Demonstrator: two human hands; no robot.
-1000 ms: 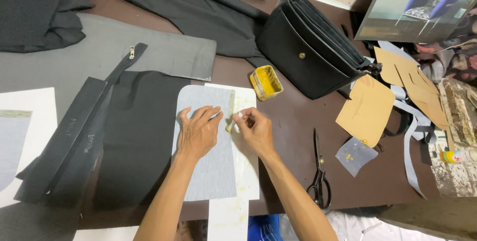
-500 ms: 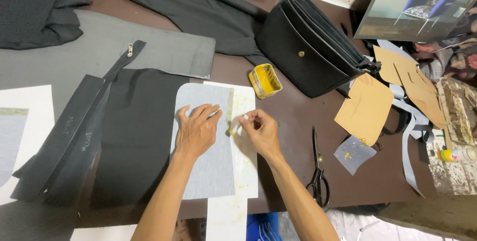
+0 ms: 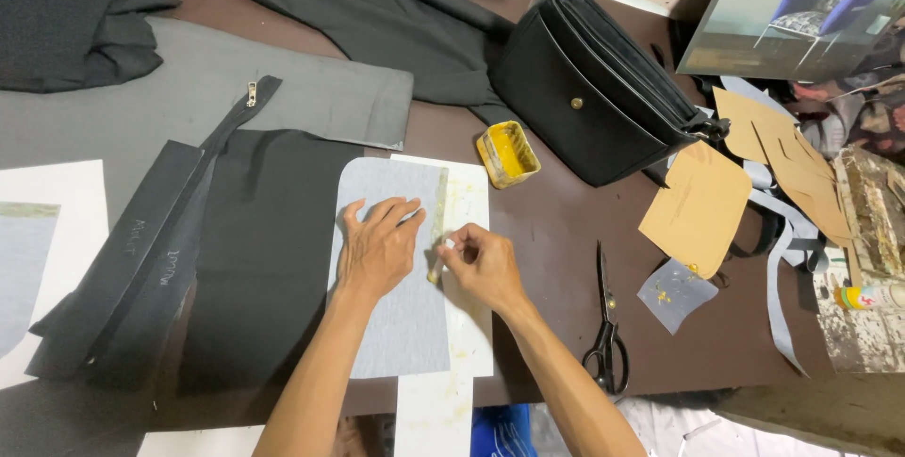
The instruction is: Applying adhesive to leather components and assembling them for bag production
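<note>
Far left: a white sheet with a grey shape on it lies at the desk's edge, untouched.
Black pieces: a zipper strip and a black panel lie flat side by side, no glue showing on either.
Grey panel: here's the work piece, lying on white paper mid-desk, its right edge carrying a yellowish streak from the top down to about the middle.
Left hand: flat, fingers spread, pressing the grey panel down, gripping nothing.
Right hand: fingers pinched on a small applicator, its tip on that right edge.
Progress: by my reading, the upper half of the edge is coated and the lower half looks bare; the other sides show no glue either.
Glue tin: small, yellow, open, just above the paper, within easy reach.
Black bag: a finished one stands behind.
Scissors: lying idle right of the paper.
Far right: tan card patterns and grey strips sit unused.
</note>
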